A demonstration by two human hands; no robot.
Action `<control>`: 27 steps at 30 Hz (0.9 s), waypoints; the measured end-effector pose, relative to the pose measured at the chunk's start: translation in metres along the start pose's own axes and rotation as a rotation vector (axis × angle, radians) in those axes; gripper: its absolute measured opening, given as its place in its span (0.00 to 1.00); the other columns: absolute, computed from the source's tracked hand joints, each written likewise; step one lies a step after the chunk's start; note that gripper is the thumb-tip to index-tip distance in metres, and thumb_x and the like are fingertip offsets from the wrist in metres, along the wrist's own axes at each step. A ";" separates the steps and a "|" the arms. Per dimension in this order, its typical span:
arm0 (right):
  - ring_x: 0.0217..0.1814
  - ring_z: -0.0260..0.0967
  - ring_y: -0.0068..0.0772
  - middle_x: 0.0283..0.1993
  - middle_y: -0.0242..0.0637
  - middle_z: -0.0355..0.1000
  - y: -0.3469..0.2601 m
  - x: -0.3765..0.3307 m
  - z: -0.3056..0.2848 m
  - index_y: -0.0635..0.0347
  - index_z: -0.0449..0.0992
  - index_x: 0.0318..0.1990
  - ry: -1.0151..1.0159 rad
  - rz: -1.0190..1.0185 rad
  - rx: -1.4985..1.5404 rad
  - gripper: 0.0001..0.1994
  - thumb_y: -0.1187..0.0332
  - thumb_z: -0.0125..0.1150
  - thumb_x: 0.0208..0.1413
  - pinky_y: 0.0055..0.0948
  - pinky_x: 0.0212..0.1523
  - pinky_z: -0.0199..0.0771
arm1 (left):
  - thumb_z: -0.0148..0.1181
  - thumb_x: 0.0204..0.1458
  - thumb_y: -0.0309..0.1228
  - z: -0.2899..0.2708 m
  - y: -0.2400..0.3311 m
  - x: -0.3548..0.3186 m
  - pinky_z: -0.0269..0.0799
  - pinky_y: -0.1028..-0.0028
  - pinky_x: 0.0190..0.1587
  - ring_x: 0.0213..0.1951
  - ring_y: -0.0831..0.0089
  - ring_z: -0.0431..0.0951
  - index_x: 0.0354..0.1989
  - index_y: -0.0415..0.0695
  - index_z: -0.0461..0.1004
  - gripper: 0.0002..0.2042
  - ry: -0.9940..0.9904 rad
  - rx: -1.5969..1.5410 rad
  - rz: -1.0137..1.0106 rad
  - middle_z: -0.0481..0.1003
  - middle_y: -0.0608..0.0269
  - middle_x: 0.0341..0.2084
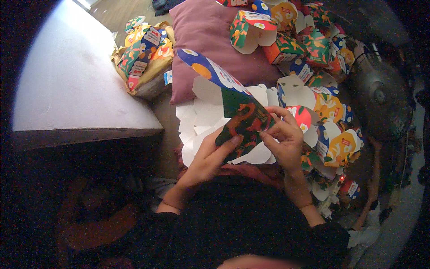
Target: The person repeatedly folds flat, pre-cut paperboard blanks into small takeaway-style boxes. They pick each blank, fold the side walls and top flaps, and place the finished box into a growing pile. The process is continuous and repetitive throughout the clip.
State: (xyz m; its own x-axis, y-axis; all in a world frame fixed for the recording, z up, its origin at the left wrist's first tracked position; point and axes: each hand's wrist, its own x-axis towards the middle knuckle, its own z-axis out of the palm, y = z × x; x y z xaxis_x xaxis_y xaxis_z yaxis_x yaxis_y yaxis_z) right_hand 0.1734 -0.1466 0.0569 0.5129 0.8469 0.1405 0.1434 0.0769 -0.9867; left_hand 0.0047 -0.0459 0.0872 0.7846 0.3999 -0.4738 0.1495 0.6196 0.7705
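Observation:
A partly folded printed carton [239, 107], with green, orange and blue panels, is held up in front of me at a slant. My left hand [210, 152] grips its lower left side, thumb on the green printed face and the fingers behind it. At its right edge, my right hand [284, 139] pinches the card between thumb and fingers. Under the carton lie white unfolded carton blanks [190, 119], their plain side up and their flaps overlapping. They rest partly against a mauve cushion [197, 31].
Several folded cartons [286, 47] are heaped at the far right, and more [342, 148] lie beside my right hand. A brown paper sack [156, 87] of printed cartons stands at the far left, near a white slab [80, 85]. A dark round fan [380, 94] and another person's arm [375, 175] are at right.

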 end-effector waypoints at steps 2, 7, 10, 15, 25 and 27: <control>0.52 0.67 0.36 0.52 0.45 0.62 0.001 0.001 -0.002 0.68 0.73 0.24 -0.041 -0.074 -0.029 0.07 0.80 0.68 0.38 0.37 0.56 0.64 | 0.49 0.57 0.33 -0.003 -0.002 0.000 0.62 0.74 0.53 0.50 0.74 0.66 0.58 0.37 0.58 0.22 -0.030 -0.083 0.011 0.67 0.58 0.49; 0.47 0.67 0.30 0.48 0.40 0.66 0.004 -0.004 -0.004 0.63 0.74 0.43 -0.087 -0.108 -0.030 0.25 0.74 0.75 0.31 0.33 0.52 0.66 | 0.51 0.55 0.32 -0.007 -0.015 0.000 0.58 0.69 0.58 0.59 0.67 0.58 0.65 0.42 0.43 0.32 -0.117 -0.211 0.256 0.55 0.55 0.59; 0.50 0.65 0.33 0.48 0.40 0.67 0.000 -0.006 -0.006 0.58 0.66 0.55 -0.170 -0.106 -0.235 0.37 0.62 0.75 0.33 0.34 0.51 0.66 | 0.49 0.55 0.28 -0.006 -0.021 0.001 0.57 0.69 0.58 0.60 0.66 0.57 0.64 0.44 0.44 0.29 -0.009 -0.167 0.424 0.56 0.55 0.58; 0.56 0.64 0.47 0.53 0.48 0.66 -0.007 0.009 -0.008 0.57 0.70 0.53 -0.103 -0.462 -0.230 0.32 0.62 0.70 0.35 0.33 0.55 0.64 | 0.48 0.56 0.28 -0.012 -0.009 -0.001 0.60 0.72 0.53 0.51 0.70 0.65 0.51 0.41 0.63 0.14 -0.200 0.119 0.274 0.65 0.58 0.46; 0.40 0.75 0.40 0.37 0.42 0.75 -0.004 0.029 -0.017 0.63 0.76 0.38 -0.297 -0.617 -0.413 0.11 0.78 0.59 0.44 0.31 0.40 0.75 | 0.53 0.53 0.35 -0.001 -0.006 0.003 0.57 0.71 0.57 0.54 0.69 0.63 0.56 0.40 0.55 0.24 -0.314 0.202 0.043 0.62 0.56 0.51; 0.39 0.75 0.39 0.36 0.43 0.75 0.000 0.030 -0.020 0.63 0.76 0.37 -0.275 -0.588 -0.474 0.10 0.78 0.59 0.44 0.31 0.39 0.75 | 0.50 0.56 0.38 0.002 -0.009 0.003 0.53 0.69 0.60 0.58 0.66 0.58 0.61 0.41 0.46 0.29 -0.393 0.080 0.151 0.56 0.55 0.54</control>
State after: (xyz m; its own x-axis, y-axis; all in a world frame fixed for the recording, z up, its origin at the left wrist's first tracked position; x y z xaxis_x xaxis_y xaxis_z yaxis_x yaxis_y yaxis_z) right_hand 0.2053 -0.1316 0.0628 0.0239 0.8410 0.5405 0.7010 0.3713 -0.6089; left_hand 0.0071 -0.0513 0.0800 0.9686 0.1851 -0.1663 0.0490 0.5131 0.8569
